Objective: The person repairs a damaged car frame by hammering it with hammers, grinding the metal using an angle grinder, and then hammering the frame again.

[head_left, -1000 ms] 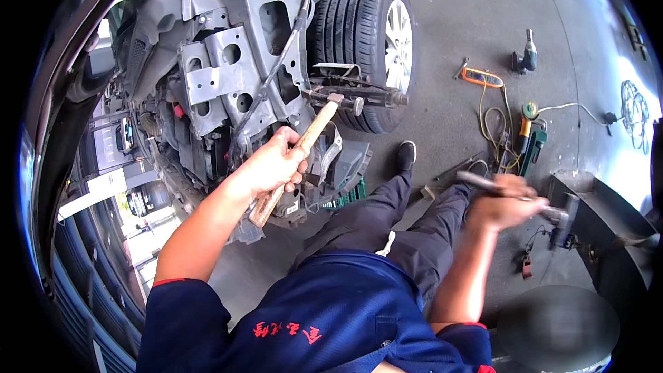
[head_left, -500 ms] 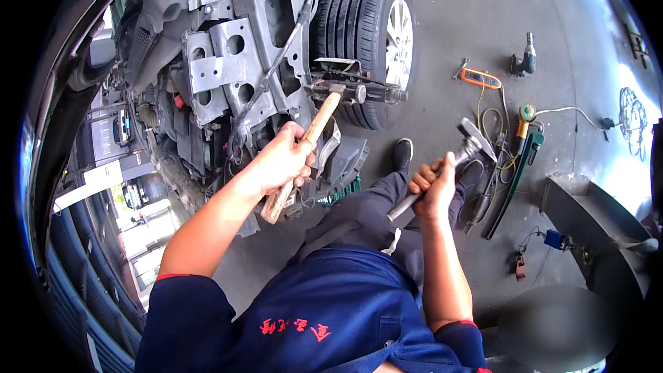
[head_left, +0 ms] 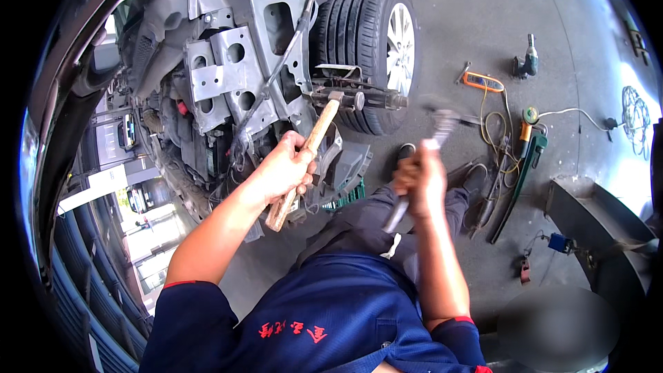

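My left hand (head_left: pixel 286 169) is closed round the wooden handle of a hammer (head_left: pixel 322 126). Its steel head rests at the dark metal rail end (head_left: pixel 381 98) of the stripped car front, just before the tyre (head_left: pixel 352 34). In my right hand (head_left: pixel 423 178) is a second hammer (head_left: pixel 444 126), metal-shafted, its head smeared by motion. That head hangs in the air to the right of the rail end, apart from it. The shaft's lower end sticks out below my fist.
Grey car structure (head_left: pixel 235 62) fills the upper left. On the floor at right lie an orange meter (head_left: pixel 483 82), a cordless tool (head_left: pixel 528 61), cables, a green long-handled tool (head_left: pixel 521 183) and an angle grinder (head_left: pixel 528 121). A dark steel beam (head_left: pixel 587 214) stands at lower right.
My right hand has swung its hammer leftward, toward the rail end. My left hand keeps the wooden-handled hammer in nearly the same place.
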### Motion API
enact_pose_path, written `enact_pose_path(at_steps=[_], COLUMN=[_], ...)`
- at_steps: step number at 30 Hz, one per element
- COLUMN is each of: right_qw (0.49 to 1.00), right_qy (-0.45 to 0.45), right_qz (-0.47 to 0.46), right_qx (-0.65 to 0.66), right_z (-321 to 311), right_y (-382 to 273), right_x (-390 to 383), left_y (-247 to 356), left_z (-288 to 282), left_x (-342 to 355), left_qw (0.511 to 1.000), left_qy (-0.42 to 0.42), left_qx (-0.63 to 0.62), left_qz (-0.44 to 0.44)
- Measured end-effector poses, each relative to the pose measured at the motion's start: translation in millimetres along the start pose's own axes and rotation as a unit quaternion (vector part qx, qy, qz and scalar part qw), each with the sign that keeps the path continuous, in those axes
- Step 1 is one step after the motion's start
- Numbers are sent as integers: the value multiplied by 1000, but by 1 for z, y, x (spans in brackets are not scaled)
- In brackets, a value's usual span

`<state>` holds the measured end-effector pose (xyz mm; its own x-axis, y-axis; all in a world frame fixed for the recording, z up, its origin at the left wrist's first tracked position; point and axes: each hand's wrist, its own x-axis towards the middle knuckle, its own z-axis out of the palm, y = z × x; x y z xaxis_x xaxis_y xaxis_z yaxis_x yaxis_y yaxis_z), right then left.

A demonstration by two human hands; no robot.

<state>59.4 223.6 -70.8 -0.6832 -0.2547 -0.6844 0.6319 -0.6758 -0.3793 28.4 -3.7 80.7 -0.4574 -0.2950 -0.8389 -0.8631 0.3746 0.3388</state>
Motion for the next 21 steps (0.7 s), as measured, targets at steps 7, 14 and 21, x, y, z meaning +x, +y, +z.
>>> enact_pose_path(at_steps=[7, 14, 21], right_qw=[860, 979, 972], right_qy=[213, 32, 150], right_qz=[-406, 152, -41], right_qx=[222, 131, 175], right_z=[-83, 58, -67], right_y=[-141, 73, 5], right_x=[-16, -11, -10], left_y=[6, 12, -1], left_z=[0, 19, 30], left_x=[-6, -10, -4], left_qw=[1000, 996, 994], left_qy=[6, -50, -98], left_qx=[-9, 65, -32], left_qz=[-5, 22, 27])
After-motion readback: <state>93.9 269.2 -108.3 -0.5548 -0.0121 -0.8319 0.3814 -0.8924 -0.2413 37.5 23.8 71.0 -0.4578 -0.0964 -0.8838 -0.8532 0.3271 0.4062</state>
